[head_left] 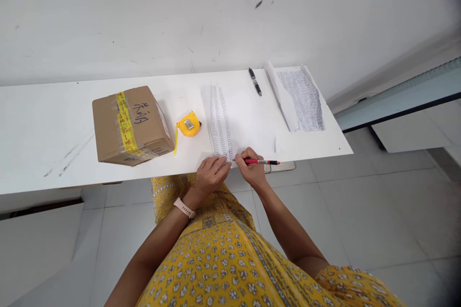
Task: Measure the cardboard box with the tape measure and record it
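My right hand (249, 165) is closed around a red pen (260, 161), its tip down at the lower edge of a white sheet of paper (248, 120). Columns of small dark handwriting run along the left side of that sheet. My left hand (212, 172) lies flat with fingers stretched over the paper's near edge, close to the pen tip. A yellow tape measure (189, 124) sits on the table left of the paper, a short piece of its tape pulled out. Beyond the sheet lies a black pen (255, 82).
A cardboard box (129, 124) with yellow tape stands on the narrow white table (43, 129) at the left. At the right end lies a densely scribbled paper (302, 98) with a curled edge. The table's far side meets a marked white wall (216, 14).
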`<state>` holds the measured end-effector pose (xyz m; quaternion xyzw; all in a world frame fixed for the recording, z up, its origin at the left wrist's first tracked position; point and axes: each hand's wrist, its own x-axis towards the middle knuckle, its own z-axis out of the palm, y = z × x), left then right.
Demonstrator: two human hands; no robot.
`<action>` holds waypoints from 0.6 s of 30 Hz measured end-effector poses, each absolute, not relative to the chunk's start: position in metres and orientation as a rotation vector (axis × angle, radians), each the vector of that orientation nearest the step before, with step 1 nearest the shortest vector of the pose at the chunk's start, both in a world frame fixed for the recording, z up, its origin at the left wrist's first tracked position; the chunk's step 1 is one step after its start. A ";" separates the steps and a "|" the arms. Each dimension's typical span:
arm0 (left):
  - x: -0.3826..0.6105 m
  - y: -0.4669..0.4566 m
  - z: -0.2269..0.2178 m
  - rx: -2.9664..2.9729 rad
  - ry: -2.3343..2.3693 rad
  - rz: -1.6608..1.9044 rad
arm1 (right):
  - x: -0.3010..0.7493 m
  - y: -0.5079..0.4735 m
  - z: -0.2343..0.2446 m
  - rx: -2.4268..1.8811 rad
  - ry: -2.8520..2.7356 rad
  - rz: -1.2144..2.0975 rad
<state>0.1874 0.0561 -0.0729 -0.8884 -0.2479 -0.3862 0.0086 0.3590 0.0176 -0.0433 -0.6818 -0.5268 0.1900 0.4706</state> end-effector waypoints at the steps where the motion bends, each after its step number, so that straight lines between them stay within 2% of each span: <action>1: 0.187 0.056 -0.074 -2.795 -0.783 -1.192 | 0.359 0.018 -0.043 -1.670 -1.284 0.461; 18: 0.187 0.056 -0.078 -2.829 -0.812 -1.184 | 0.360 0.019 -0.043 -1.675 -1.269 0.463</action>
